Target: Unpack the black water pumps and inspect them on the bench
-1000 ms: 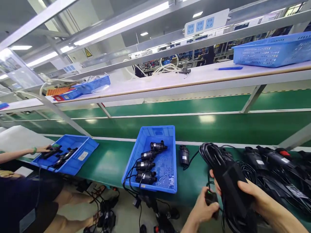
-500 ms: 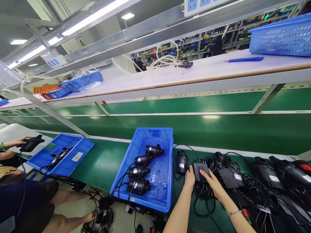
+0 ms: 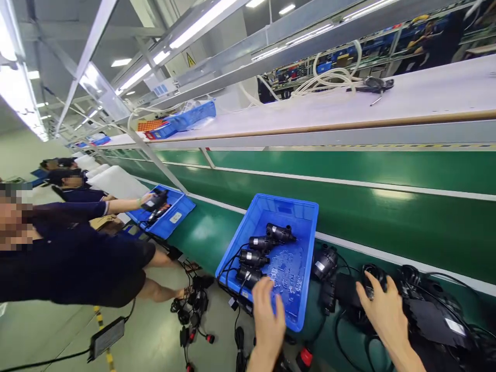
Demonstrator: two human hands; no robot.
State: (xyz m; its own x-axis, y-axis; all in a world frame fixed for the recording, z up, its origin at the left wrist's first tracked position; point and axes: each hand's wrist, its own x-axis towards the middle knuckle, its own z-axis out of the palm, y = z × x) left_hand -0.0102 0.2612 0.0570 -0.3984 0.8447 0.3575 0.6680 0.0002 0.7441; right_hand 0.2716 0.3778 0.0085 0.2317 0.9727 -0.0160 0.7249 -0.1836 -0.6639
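Note:
My left hand is over the near rim of a blue plastic bin, fingers extended and apart, nothing held. In the bin lie several black cylindrical pumps with white labels, their cables hanging over the left side; water drops wet the floor. My right hand is spread above coiled black cables, beside a black power box; whether it touches them I cannot tell. Another black pump stands just right of the bin.
At the left, a co-worker reaches into a second blue bin with a black unit in hand. More black units and cables crowd the right side. A shelf runs above the green bench. Cables lie on the floor.
Both hands have let go of the power box; my left hand has moved left to the bin. The view has swung left. The co-worker's black unit is now at the second bin.

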